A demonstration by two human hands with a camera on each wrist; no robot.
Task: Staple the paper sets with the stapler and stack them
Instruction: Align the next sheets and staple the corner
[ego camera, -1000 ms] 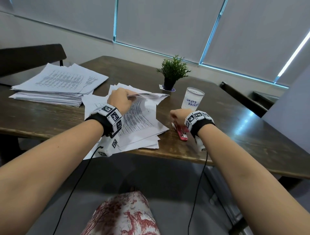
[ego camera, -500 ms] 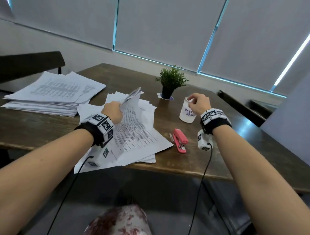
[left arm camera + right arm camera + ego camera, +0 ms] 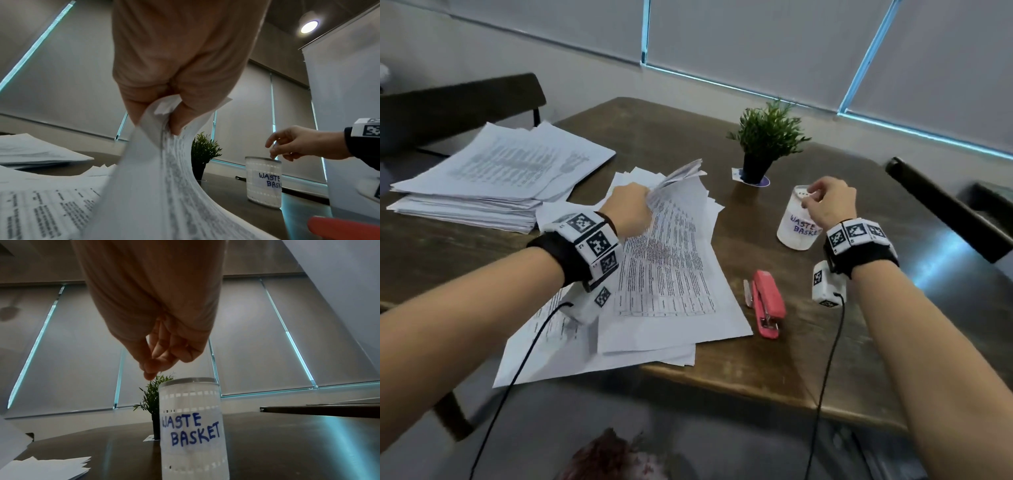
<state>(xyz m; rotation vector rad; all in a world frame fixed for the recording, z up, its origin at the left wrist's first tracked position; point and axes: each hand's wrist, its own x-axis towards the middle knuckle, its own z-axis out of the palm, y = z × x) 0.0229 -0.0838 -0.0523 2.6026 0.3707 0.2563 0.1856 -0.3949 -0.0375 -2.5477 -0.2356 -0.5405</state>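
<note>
Pink plastic stapler (image 3: 767,303) lies on the dark wooden table (image 3: 774,363), just right of the loose printed paper sheets (image 3: 664,284) near the front edge. The left hand (image 3: 630,209) pinches the sheets' far corner, lifting it. Farther right, the right hand (image 3: 828,202) hovers over the white cup marked "WASTE BASKET" (image 3: 193,426), fingertips (image 3: 150,369) pinched together. Beyond stand a small potted plant (image 3: 765,140) and, far left, a tall stacked paper pile (image 3: 493,178).

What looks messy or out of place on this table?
The loose papers near the front are fanned unevenly, and some hang past the table edge. The left hand pinches one set's corner, lifting and curling it. The pink stapler lies untouched beside them. The far stack is tidier.
</note>
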